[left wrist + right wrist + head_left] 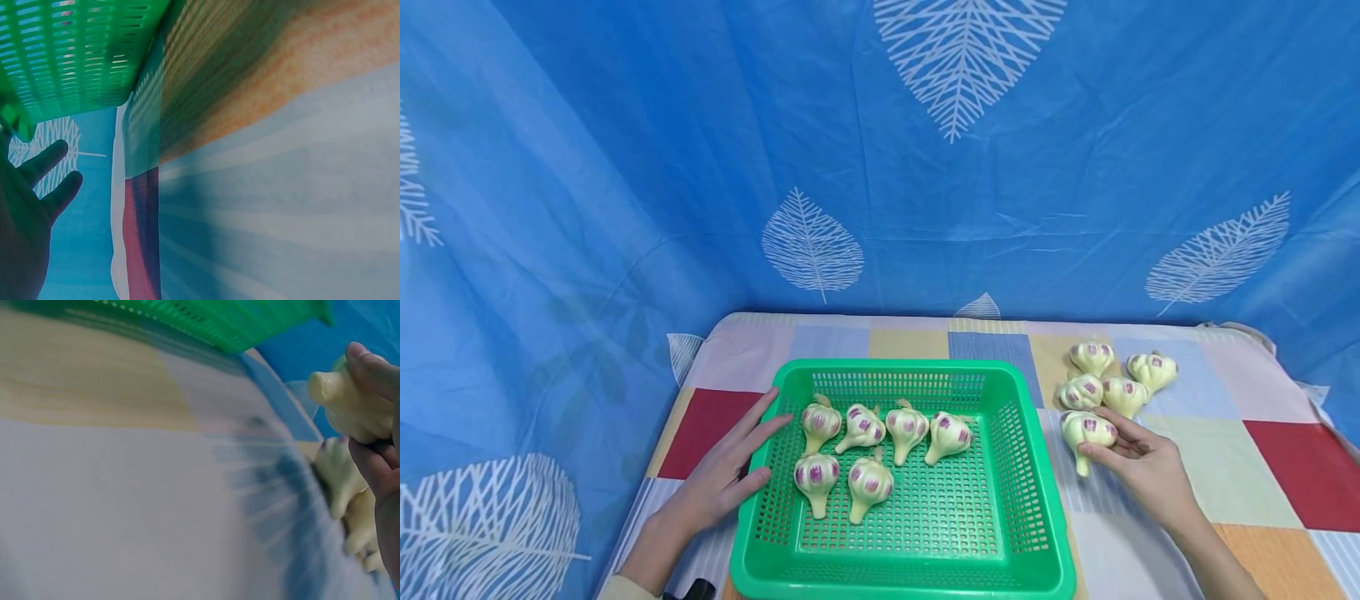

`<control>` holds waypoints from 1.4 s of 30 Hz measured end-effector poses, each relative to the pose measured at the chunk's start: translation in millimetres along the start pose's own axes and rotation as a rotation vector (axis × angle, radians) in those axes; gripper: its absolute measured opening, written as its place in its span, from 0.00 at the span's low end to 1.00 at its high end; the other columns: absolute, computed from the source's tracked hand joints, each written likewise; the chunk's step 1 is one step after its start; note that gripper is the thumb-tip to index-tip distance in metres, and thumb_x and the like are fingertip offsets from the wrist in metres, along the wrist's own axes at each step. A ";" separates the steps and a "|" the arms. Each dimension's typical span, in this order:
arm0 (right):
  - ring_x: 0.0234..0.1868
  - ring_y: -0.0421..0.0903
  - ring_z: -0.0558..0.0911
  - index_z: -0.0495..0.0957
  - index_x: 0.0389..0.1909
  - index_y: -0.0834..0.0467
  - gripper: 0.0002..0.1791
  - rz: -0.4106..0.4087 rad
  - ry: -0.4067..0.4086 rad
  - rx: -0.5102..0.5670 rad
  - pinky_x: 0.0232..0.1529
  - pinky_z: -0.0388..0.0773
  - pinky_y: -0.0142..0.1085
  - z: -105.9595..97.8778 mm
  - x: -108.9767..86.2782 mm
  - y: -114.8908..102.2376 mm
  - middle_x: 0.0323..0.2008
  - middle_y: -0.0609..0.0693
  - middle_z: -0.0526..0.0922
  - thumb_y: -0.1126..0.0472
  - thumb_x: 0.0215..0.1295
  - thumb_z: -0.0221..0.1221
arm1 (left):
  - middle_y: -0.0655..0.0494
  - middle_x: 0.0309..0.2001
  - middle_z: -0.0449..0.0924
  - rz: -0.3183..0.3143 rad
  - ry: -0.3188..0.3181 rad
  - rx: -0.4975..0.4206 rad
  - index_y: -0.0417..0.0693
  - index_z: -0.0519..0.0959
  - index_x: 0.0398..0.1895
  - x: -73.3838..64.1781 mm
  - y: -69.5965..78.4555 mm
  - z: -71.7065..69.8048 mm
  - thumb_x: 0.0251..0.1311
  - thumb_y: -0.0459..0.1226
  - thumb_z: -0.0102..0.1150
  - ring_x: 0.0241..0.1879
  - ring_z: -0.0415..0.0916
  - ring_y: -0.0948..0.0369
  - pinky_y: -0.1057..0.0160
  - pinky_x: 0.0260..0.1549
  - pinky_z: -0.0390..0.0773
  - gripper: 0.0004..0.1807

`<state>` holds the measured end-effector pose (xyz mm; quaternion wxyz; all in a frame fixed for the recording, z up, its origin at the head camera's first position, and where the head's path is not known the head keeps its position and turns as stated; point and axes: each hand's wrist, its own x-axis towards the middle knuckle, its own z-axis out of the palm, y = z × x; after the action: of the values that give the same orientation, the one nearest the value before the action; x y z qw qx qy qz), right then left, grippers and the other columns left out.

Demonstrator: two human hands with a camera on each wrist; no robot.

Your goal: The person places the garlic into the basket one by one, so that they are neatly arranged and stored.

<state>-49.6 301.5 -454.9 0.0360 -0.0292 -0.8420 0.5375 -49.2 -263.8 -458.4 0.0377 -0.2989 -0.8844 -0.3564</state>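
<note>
My right hand point(1138, 467) grips a garlic bulb point(1087, 428) between thumb and fingers, to the right of the green basket point(1052, 533). In the right wrist view the held bulb point(353, 403) is raised over the cloth, its stem pointing left. Just beyond it on the cloth sit several more garlic bulbs point(1092, 357) in a cluster. At the basket's left rim rests my left hand point(724, 479), fingers spread and fairly straight. Inside the basket lie several garlic bulbs point(907, 425) in two rows, stems mostly toward me.
A patchwork cloth point(1195, 467) covers the table. Behind it and to the left hangs a blue curtain point(925, 225) with white leaf prints. The basket's perforated side wall point(81, 56) rises beside the left hand.
</note>
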 end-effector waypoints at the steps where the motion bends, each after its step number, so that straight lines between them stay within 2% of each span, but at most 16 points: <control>1: 0.42 0.27 0.83 0.73 0.64 0.72 0.32 -0.007 0.001 -0.017 0.39 0.80 0.23 -2.1 0.0 -3.1 0.46 0.24 0.79 0.65 0.60 0.72 | 0.51 0.81 0.45 0.000 0.001 0.000 0.51 0.65 0.76 0.1 0.0 -0.1 0.61 0.43 0.59 0.76 0.50 0.54 0.40 0.56 0.75 0.37; 7: 0.42 0.28 0.83 0.75 0.63 0.70 0.32 -0.036 -0.035 -0.097 0.38 0.80 0.24 -10.9 0.4 -27.7 0.45 0.26 0.78 0.61 0.61 0.72 | 0.52 0.81 0.46 0.000 0.003 0.008 0.52 0.66 0.76 0.4 1.0 -1.1 0.61 0.43 0.59 0.77 0.50 0.54 0.39 0.57 0.74 0.37; 12: 0.43 0.29 0.84 0.76 0.63 0.68 0.32 -0.075 -0.095 -0.100 0.39 0.81 0.26 -9.7 1.0 -50.9 0.48 0.27 0.80 0.62 0.60 0.72 | 0.52 0.81 0.46 0.002 0.004 0.010 0.51 0.66 0.75 0.7 1.9 -1.7 0.61 0.43 0.60 0.76 0.50 0.53 0.39 0.55 0.76 0.37; 14: 0.44 0.31 0.84 0.76 0.63 0.67 0.31 -0.091 -0.129 -0.094 0.39 0.82 0.28 -7.0 1.9 -60.2 0.49 0.34 0.82 0.62 0.59 0.72 | 0.52 0.81 0.46 0.002 0.003 0.008 0.51 0.66 0.75 0.9 1.9 -1.6 0.60 0.42 0.60 0.76 0.50 0.53 0.40 0.54 0.76 0.37; 16: 0.45 0.32 0.85 0.76 0.63 0.68 0.31 -0.108 -0.166 -0.078 0.39 0.83 0.30 -3.0 2.9 -69.6 0.52 0.45 0.83 0.63 0.60 0.72 | 0.52 0.81 0.45 0.001 0.002 0.007 0.51 0.66 0.75 0.9 1.7 -1.6 0.60 0.42 0.60 0.77 0.50 0.54 0.41 0.54 0.77 0.37; 19: 0.45 0.36 0.86 0.75 0.62 0.69 0.30 -0.122 -0.230 -0.040 0.39 0.84 0.33 5.2 4.0 -82.4 0.53 0.62 0.82 0.65 0.59 0.72 | 0.51 0.81 0.45 0.001 0.002 0.005 0.51 0.66 0.75 0.7 1.1 -1.4 0.60 0.42 0.60 0.77 0.50 0.53 0.41 0.54 0.77 0.37; 21: 0.45 0.37 0.86 0.75 0.62 0.69 0.30 -0.113 -0.270 -0.010 0.39 0.84 0.34 11.6 4.4 -89.7 0.53 0.67 0.80 0.65 0.59 0.72 | 0.51 0.81 0.45 0.000 0.002 0.006 0.51 0.66 0.75 0.8 1.0 -1.5 0.60 0.42 0.60 0.77 0.50 0.54 0.42 0.54 0.77 0.37; 26: 0.46 0.41 0.86 0.78 0.59 0.64 0.29 -0.089 -0.361 -0.001 0.41 0.84 0.36 28.0 5.7 -101.4 0.50 0.59 0.84 0.60 0.57 0.74 | 0.52 0.81 0.45 -0.004 -0.002 0.007 0.52 0.66 0.76 0.9 1.2 -1.8 0.60 0.42 0.60 0.77 0.49 0.54 0.40 0.54 0.76 0.37; 31: 0.46 0.44 0.87 0.80 0.55 0.62 0.28 -0.099 -0.452 0.003 0.41 0.84 0.37 46.9 8.1 -107.4 0.46 0.54 0.86 0.56 0.55 0.75 | 0.51 0.81 0.45 -0.002 -0.004 0.003 0.52 0.65 0.76 0.4 0.6 -1.0 0.60 0.41 0.61 0.77 0.49 0.54 0.40 0.55 0.76 0.38; 39: 0.48 0.44 0.86 0.81 0.49 0.62 0.27 -0.168 -0.549 -0.036 0.43 0.83 0.34 76.0 13.9 -117.6 0.45 0.52 0.86 0.53 0.51 0.78 | 0.51 0.81 0.45 0.011 0.001 -0.001 0.51 0.65 0.76 -0.3 -2.9 1.2 0.59 0.41 0.61 0.77 0.50 0.54 0.43 0.54 0.77 0.38; 42: 0.48 0.43 0.86 0.82 0.46 0.59 0.26 -0.186 -0.576 -0.088 0.43 0.83 0.33 87.3 16.1 -120.0 0.43 0.48 0.86 0.51 0.49 0.78 | 0.51 0.81 0.45 0.012 0.001 0.001 0.52 0.65 0.76 0.1 -2.9 1.2 0.59 0.41 0.61 0.77 0.50 0.54 0.42 0.54 0.77 0.38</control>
<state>-74.9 173.7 -382.2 -0.1562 0.2001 -0.8392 0.4810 -50.8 -264.5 -461.1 0.0404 -0.3041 -0.8828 -0.3558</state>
